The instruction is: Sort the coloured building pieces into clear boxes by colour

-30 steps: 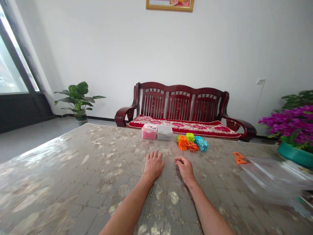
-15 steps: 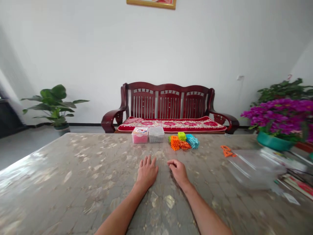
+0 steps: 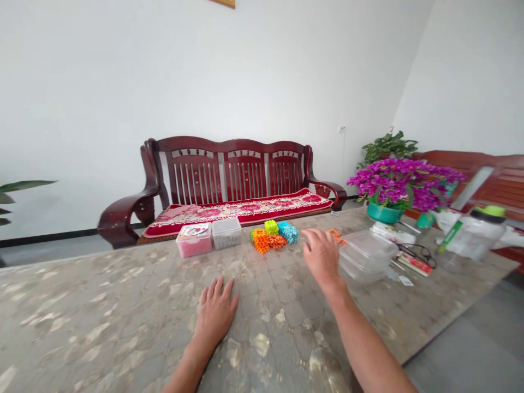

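My left hand (image 3: 215,311) lies palm down on the patterned tabletop (image 3: 135,305), fingers a little spread, holding nothing. My right hand (image 3: 322,256) is farther forward, between the coloured pieces and the clear plastic containers (image 3: 364,256); its fingers are partly extended and nothing shows in them. Orange pieces (image 3: 336,236) lie just behind it, partly hidden. To its left sits a cluster of orange pieces (image 3: 261,241), a green block (image 3: 271,227) and blue pieces (image 3: 289,233). A clear box with pink contents (image 3: 194,240) stands beside a clear box with grey contents (image 3: 226,233).
On the right are a pot of purple flowers (image 3: 385,213), black glasses (image 3: 421,254), a red and white packet (image 3: 414,264) and a clear bottle with a green top (image 3: 483,232). Beyond the table stands a dark red wooden bench (image 3: 235,169).
The view has turned right, bringing the bottle and glasses into sight. My right hand has moved forward and right, towards the clear containers, and its fingers have opened. My left hand still rests on the table.
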Tool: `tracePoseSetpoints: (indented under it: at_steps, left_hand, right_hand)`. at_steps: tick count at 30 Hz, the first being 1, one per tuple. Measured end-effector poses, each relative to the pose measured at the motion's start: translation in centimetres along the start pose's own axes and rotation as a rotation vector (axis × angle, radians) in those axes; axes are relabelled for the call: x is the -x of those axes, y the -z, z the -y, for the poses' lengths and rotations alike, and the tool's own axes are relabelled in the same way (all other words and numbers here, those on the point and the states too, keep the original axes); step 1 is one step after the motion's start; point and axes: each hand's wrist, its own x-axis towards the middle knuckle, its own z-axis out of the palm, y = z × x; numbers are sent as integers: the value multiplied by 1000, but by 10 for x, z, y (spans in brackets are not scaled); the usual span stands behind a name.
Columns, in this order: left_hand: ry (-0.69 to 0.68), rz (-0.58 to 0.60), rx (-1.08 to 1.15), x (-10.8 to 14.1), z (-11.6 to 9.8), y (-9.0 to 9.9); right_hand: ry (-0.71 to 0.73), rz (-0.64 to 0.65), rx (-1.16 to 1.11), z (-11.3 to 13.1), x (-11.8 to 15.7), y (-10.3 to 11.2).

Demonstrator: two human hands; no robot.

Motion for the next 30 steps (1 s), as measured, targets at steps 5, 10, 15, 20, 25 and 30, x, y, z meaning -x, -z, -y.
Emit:
tracePoseSetpoints:
  at_steps: [5, 10, 15, 20, 25, 30]
  left_hand:
    - [-3, -11, 60, 2, 1, -2]
    - [-7, 23, 76, 1, 2, 2]
    - [-10, 33, 92, 1, 3, 0]
    - [-8, 34, 120, 2, 4, -3]
    - [25, 0, 255, 0, 6, -12]
    - [-16, -296, 491, 1, 9, -10]
  right_hand:
    - [-101, -3, 432, -57, -11, 32]
    - [-170, 149, 599, -87, -9, 34]
    - [-136, 137, 606, -93, -11, 32]
    - [-97, 33, 510, -81, -17, 45]
    - [159, -90, 225, -22, -10, 49]
    - [545, -135, -270, 57, 33, 7]
